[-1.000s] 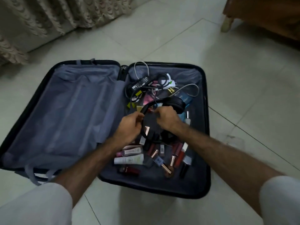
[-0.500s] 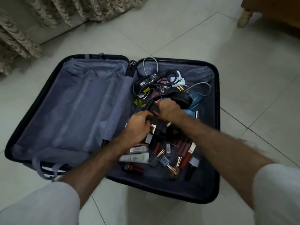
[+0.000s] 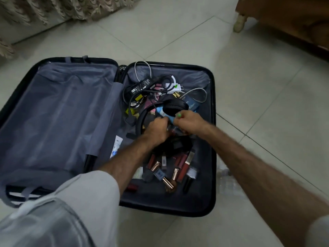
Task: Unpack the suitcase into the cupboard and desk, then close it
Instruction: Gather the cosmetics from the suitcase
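Grey fabric lines the open suitcase [image 3: 212,104], which lies flat on the pale tiled floor [image 3: 258,86] and fills the middle of the frame. Its left half holds only the zipped grey lining [image 3: 58,113]; its right half is crowded. At the upper centre a black power adapter [image 3: 142,85] sits in a tangle of black and white cables [image 3: 142,68], with a white plug [image 3: 175,85] just beside it. Below these lie black headphones [image 3: 175,108] — one ear cup up, the band curving down to the left.

Both hands meet at the centre of the right half, just under the ear cup. The left hand [image 3: 156,131] has its fingers curled down among the items, but what they close on is hidden. The right hand [image 3: 187,122] pinches a small light-blue item with a green tip [image 3: 179,114]; blur keeps me from telling what it is.

Lower in that half, lipsticks and cosmetic tubes [image 3: 175,171] lie scattered — several with rose-gold caps.

A beige curtain [image 3: 62,8] hangs at the upper left, and wooden furniture [image 3: 293,24] stands at the upper right.
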